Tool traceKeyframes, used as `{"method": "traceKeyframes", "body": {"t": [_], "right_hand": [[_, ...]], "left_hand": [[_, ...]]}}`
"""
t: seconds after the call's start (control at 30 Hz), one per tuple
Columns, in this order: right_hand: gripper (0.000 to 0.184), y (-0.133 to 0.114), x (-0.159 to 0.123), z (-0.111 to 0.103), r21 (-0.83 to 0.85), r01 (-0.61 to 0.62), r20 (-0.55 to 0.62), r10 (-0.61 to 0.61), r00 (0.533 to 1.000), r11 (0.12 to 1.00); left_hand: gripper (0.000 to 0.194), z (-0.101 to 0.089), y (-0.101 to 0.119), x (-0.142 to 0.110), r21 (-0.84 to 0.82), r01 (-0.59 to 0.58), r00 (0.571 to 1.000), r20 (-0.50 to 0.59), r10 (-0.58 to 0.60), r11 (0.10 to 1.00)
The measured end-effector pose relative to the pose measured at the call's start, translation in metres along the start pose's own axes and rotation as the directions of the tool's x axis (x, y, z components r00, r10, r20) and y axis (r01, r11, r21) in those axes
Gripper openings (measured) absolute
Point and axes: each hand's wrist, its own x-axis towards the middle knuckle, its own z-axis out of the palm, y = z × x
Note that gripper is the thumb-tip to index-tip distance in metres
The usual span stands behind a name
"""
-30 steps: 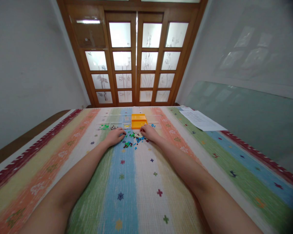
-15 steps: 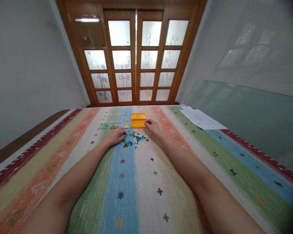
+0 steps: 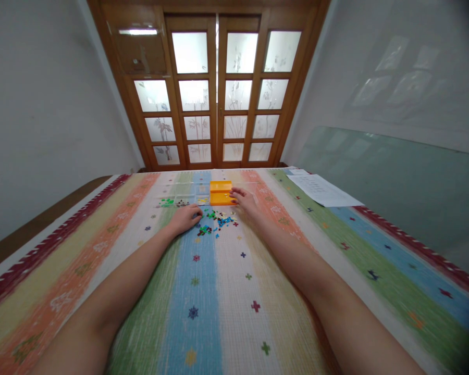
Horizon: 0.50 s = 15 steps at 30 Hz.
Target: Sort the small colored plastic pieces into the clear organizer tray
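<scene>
On the far part of the cloth-covered surface [image 3: 234, 297], an orange box [image 3: 221, 199] stands open, near the middle of the view. A divider separates its rear section from its front section. One small pale piece [image 3: 226, 195] shows at the front section, beside the right fingertips.

Right hand [image 3: 243, 201]: positioned at the right side of the orange box, fingers bent and extended toward the front section. Contact with the box, and whether anything is gripped, cannot be determined.

Left hand [image 3: 186, 217]: lowered to the cloth, fingers curled, just left of the loose pieces [image 3: 223, 222]. Whether a piece is held inside the curl cannot be seen.

Loose pieces: scattered on the cloth between the hands and nearer the viewer than the box. Visible colours are green, blue, dark red-brown and pale yellow.

Clear tray [image 3: 185, 192]: located left of the orange box and divided into compartments. From left to right, its near compartments contain green pieces [image 3: 167, 202], dark pieces [image 3: 182, 202] and yellow pieces [image 3: 202, 200].

Printed sheet [image 3: 322, 190]: flat near the far right edge, well apart from both hands.
</scene>
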Motion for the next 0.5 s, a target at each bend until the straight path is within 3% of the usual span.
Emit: {"method": "traceKeyframes", "body": {"t": [0.17,0.3,0.4,0.5], "right_hand": [[0.026,0.000,-0.003,-0.001,-0.044,-0.043,-0.005,0.043,0.999,0.998],[0.028,-0.001,-0.004,-0.001,-0.073,-0.047,0.005,0.048,0.999,0.996],[0.029,-0.001,-0.005,-0.001,-0.097,-0.055,0.009,0.056,0.998,0.994],[0.029,-0.001,-0.006,0.000,-0.110,-0.046,0.021,0.048,0.999,0.993]], "left_hand": [[0.018,0.002,-0.005,0.002,-0.108,0.091,0.989,-0.105,-0.102,0.990],[0.018,0.006,-0.017,0.006,-0.297,0.195,0.948,-0.185,-0.257,0.935],[0.019,0.010,-0.027,0.010,-0.495,0.232,0.902,-0.213,-0.376,0.837],[0.023,0.011,-0.036,0.012,-0.690,0.245,0.840,-0.199,-0.505,0.681]]}}
